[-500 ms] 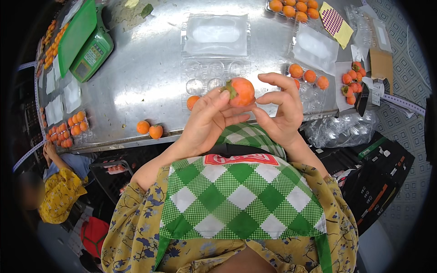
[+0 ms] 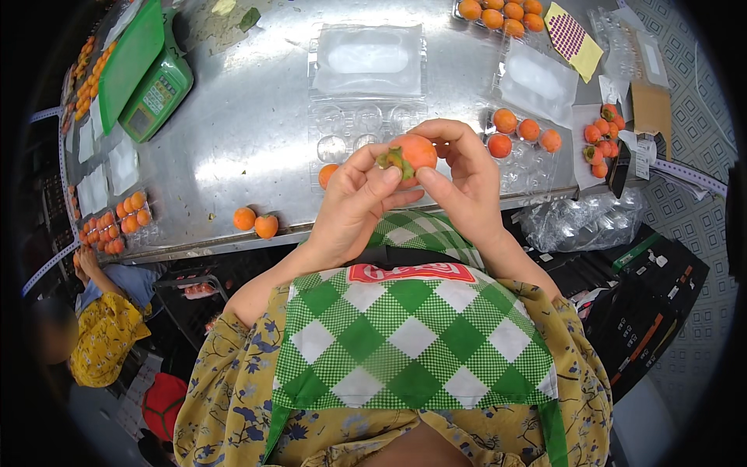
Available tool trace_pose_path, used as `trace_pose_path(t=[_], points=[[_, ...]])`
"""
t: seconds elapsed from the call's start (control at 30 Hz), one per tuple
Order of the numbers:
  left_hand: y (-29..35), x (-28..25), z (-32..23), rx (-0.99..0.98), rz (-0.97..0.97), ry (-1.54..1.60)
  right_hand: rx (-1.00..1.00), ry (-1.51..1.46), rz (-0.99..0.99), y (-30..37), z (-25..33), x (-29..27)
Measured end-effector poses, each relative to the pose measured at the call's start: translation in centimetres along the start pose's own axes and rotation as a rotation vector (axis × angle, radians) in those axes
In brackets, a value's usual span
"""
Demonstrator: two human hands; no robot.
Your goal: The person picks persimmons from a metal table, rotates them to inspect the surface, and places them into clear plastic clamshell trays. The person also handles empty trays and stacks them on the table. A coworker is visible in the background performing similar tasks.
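Observation:
An orange persimmon (image 2: 420, 151) with a green leafy cap is held up in front of me, above the table's near edge. My left hand (image 2: 356, 194) grips it from the left, the thumb against the cap. From the other side my right hand (image 2: 465, 175) pinches it between thumb and fingers. Just beyond lies a clear plastic tray (image 2: 333, 146) with round hollows, its lid spread open behind it. One persimmon (image 2: 328, 176) sits in its near-left corner, partly covered by my left hand. To the right, another clear tray (image 2: 525, 167) holds several persimmons.
A green scale (image 2: 156, 101) stands at the back left. Two loose persimmons (image 2: 255, 222) lie by the table's near edge. Filled trays (image 2: 117, 224) are at the far left, beside a co-worker in a yellow sleeve (image 2: 109, 335). Stacked clear trays (image 2: 587, 222) sit below the table at right.
My right hand has moved left and closed on the persimmon, which was in my left hand alone. The persimmon has turned slightly, with its cap more toward me.

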State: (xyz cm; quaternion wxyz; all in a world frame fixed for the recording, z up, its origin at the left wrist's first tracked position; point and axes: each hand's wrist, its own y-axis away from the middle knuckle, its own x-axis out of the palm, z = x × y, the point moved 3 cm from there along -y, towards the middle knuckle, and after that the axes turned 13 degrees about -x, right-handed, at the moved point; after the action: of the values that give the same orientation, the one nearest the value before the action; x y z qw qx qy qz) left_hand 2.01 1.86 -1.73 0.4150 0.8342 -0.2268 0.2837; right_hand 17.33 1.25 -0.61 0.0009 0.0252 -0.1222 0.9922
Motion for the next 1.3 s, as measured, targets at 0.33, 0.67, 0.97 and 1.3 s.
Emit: trace_pose_path(t=[0.33,0.67,0.97,1.3], points=[[-0.1,0.0,-0.1,-0.091,0.059,0.087,0.084,0.058,-0.088,-0.3,-0.2,-1.5],[0.0,0.3,0.3,-0.201,0.090,0.150,-0.301,0.365,0.251,-0.3,1.1,-0.3],[0.0,-2.4,-0.9,0.032,-0.101,-0.484,0.333,-0.464,0.002,0.7,-1.4,-2.1],[-0.2,0.1,-2.8,0.362,-0.079,-0.927,0.814,-0.748,0.026,2.2,-2.2,-1.0]])
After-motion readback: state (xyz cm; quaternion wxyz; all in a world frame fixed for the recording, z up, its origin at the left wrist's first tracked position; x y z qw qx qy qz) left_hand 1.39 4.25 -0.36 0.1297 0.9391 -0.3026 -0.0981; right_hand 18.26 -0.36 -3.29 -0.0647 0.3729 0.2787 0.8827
